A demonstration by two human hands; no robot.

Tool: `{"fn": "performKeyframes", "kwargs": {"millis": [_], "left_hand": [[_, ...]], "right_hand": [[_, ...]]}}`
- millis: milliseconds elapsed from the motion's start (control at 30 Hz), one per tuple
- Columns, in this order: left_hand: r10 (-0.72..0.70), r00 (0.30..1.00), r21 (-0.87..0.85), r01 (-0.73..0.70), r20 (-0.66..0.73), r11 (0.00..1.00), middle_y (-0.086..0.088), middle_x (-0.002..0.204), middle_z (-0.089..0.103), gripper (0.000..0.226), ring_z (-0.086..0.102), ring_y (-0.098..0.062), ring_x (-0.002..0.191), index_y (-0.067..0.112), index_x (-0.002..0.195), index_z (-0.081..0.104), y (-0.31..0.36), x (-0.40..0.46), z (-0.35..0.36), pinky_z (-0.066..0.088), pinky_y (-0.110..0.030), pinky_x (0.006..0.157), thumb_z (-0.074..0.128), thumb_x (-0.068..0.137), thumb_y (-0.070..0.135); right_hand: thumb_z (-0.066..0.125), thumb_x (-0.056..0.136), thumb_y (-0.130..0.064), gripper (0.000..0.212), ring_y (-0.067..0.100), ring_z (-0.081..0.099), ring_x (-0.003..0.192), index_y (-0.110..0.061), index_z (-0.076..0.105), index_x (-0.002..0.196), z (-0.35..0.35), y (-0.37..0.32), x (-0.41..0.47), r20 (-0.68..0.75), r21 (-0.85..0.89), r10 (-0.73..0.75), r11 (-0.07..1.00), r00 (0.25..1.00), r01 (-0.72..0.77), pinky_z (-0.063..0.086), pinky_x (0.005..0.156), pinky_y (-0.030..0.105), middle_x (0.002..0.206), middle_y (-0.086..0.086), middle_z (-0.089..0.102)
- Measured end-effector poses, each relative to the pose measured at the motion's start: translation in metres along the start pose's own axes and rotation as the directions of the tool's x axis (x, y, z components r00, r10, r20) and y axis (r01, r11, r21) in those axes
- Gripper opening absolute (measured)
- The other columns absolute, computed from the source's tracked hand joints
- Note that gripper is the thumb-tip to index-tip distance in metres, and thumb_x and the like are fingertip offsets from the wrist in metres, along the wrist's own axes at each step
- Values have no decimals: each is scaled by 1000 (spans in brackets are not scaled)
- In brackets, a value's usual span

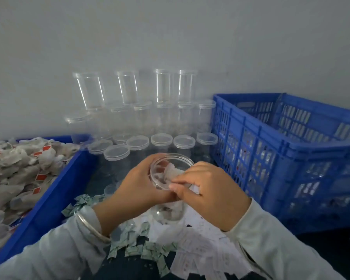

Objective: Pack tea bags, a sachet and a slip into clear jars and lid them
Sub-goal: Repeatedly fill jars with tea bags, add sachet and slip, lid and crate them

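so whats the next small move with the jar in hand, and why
Probably push the tea bag the rest of the way down. The left hand grips the open jar at its rim, and the right hand pinches the bag, which sits in the mouth, partly above the rim. No lid is on it yet, so the bag likely has to clear the mouth first.

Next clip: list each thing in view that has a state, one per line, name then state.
Held jar: unlidded, tilted toward the camera, tea bags inside.
Left hand: grips the held jar's side.
Right hand: fingertips at the jar's mouth, pinching a tea bag.
Stacked jars: lidded, upright, empty as far as visible.
Tea bag bin: heaped with tea bags.
Blue crate: open-topped, contents unclear.
Sachets: loose pile.
Slips: loose pile.
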State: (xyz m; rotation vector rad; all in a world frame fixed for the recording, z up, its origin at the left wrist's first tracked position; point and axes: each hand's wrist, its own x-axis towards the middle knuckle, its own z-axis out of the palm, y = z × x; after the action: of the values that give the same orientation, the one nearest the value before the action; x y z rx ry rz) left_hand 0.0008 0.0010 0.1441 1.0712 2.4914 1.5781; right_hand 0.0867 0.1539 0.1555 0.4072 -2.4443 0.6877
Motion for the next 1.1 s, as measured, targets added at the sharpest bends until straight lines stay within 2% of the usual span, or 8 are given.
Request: {"fn": "performKeyframes", "kwargs": {"millis": [67, 233, 433, 567, 667, 767, 967, 1100], "left_hand": [[41, 999, -15, -41, 14, 999, 20, 101, 68, 70, 64, 4, 94, 36, 110, 59, 20, 14, 9, 46, -5, 72, 91, 47, 31], [155, 988, -65, -152, 29, 986, 12, 109, 67, 85, 61, 1, 104, 39, 111, 56, 78, 55, 31, 48, -17, 86, 89, 33, 52], [335, 942, -75, -336, -17, 939, 14, 123, 58, 83, 52, 2, 116, 42, 114, 47, 143, 110, 60, 41, -21, 101, 83, 40, 50], [429, 903, -48, -430, -18, 902, 15, 123, 53, 93, 48, 5, 111, 29, 133, 44, 174, 146, 92, 33, -1, 89, 80, 50, 51], [443, 896, -31, -443, -9, 896, 21, 112, 54, 77, 48, 7, 103, 27, 130, 50, 184, 174, 124, 31, 5, 79, 83, 63, 45], [403, 913, -25, -402, 70, 915, 14, 115, 61, 64, 54, 1, 104, 25, 126, 54, 182, 197, 162, 40, -10, 83, 79, 71, 45], [304, 922, 33, -320, 239, 947, 19, 92, 55, 42, 56, -3, 87, 26, 113, 51, 169, 217, 220, 40, -7, 61, 71, 80, 43], [197, 929, 194, -265, 313, 944, -6, 114, 50, 44, 50, -25, 104, 18, 126, 46, 166, 239, 226, 39, -30, 82, 62, 88, 32]], "right_hand": [[54, 85, -31, 30, 17, 58, 78, -10, 76, 86, -24, 6, -5, -16, -48, -24, 999, 1000, 23, 45, 77, 29, 74, 3, 69], [54, 68, -4, 25, 17, 56, 71, -5, 73, 84, -92, 24, -3, -116, -226, -114, 970, 987, 86, 41, 69, 17, 70, 3, 66], [61, 71, 1, 19, 25, 58, 69, -4, 73, 84, -169, 51, 13, -194, -456, -249, 879, 949, 138, 41, 68, 26, 70, 8, 66], [62, 73, 0, 15, 30, 61, 69, -1, 73, 84, -214, 80, 14, -217, -581, -283, 807, 934, 109, 48, 68, 36, 72, 12, 68], [66, 76, -3, 10, 31, 61, 68, -1, 73, 83, -237, 108, 10, -237, -598, -207, 801, 949, 25, 51, 68, 40, 72, 13, 69], [65, 78, -3, 10, 34, 60, 72, -3, 74, 83, -248, 140, 3, -241, -608, -89, 790, 966, -79, 49, 70, 41, 73, 15, 68], [61, 89, -14, 17, 35, 61, 86, -17, 75, 96, -252, 197, -3, -170, -653, 298, 679, 939, -334, 48, 81, 40, 94, 18, 67], [55, 90, -11, 23, 32, 62, 87, -20, 74, 98, -248, 226, 4, -108, -750, 502, 525, 858, -402, 49, 78, 35, 96, 12, 69]]}}
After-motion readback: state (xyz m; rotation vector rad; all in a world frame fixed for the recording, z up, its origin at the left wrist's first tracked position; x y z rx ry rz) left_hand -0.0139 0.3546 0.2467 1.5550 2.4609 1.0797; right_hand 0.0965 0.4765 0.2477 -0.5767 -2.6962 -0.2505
